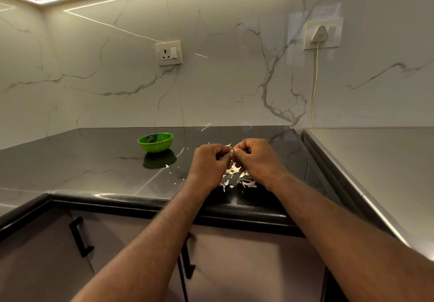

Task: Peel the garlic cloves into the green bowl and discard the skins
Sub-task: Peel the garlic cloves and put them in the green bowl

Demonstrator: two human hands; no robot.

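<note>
Though the garlic clove is mostly hidden, left hand and right hand both pinch it, so I'd say mid-peel. Skins are piled on the tabletop underneath. Next up, probably: carry the bare clove left to the green bowl, well apart.

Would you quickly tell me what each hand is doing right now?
Left hand: fingers curled, pinching a garlic clove, which is mostly hidden.
Right hand: fingers curled, pinching the same garlic clove.
</note>
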